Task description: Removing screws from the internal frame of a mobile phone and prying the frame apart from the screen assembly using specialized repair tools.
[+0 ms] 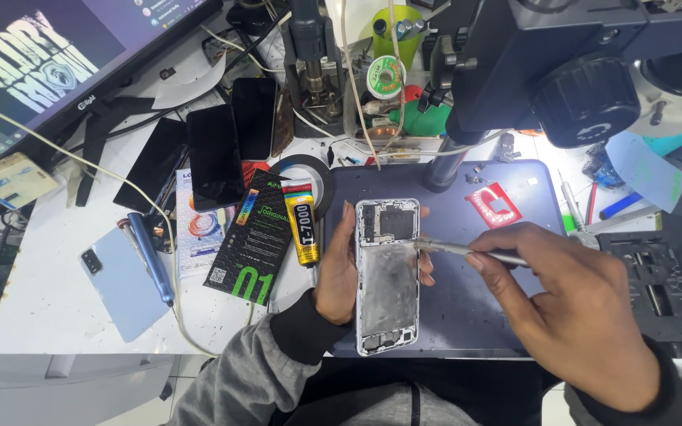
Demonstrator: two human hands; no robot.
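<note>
With my left hand [339, 272] wrapped around the opened phone frame [387, 276] over the blue mat [467, 308], fingers curled along both edges, my right hand [586, 315] pinches the metal tool [451, 249], whose tip should meet the upper right edge lightly and at a shallow angle.

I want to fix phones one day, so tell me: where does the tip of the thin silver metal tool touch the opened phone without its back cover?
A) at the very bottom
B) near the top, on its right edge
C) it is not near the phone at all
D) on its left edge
B: the right hand holds the thin silver metal tool, whose tip meets the upper right edge of the opened phone frame, gripped by the left hand.
</note>
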